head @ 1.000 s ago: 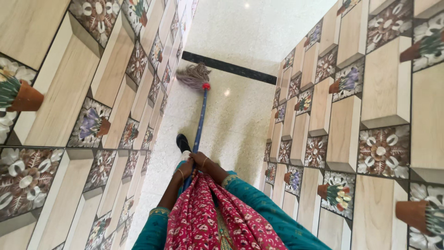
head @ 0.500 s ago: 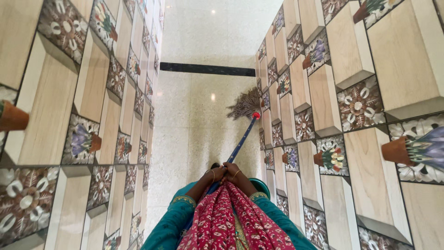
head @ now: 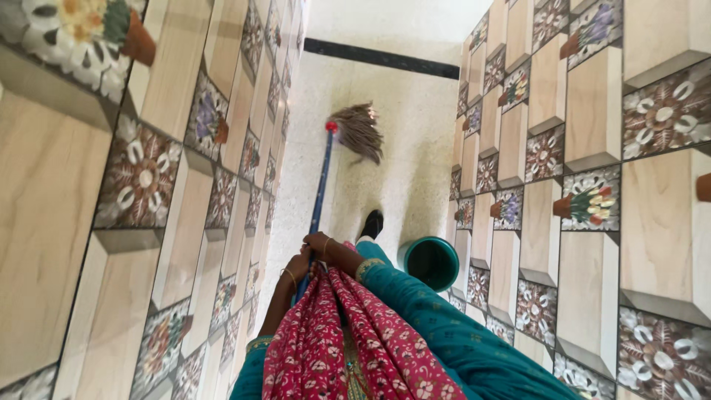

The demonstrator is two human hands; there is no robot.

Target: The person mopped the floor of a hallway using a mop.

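Both of my hands grip a mop with a blue handle [head: 321, 178] in a narrow tiled passage. My left hand [head: 297, 268] holds the handle lower down, and my right hand [head: 321, 244] is closed on it just above. The handle ends in a red collar, and the brown string mop head [head: 358, 130] rests on the pale speckled floor [head: 415, 148] ahead, trailing to the right. My black shoe [head: 371, 224] stands on the floor beside the handle. A red patterned scarf hangs over my teal sleeves.
A teal bucket [head: 432, 263] sits on the floor by the right wall, close to my right arm. Walls of beige and flower-patterned tiles [head: 548, 155] close in on both sides. A black stripe [head: 381, 57] crosses the floor farther ahead.
The mop head has swung from the right wall back to the left side of the passage. The view has shifted, and the teal bucket and my shoe have come into sight.
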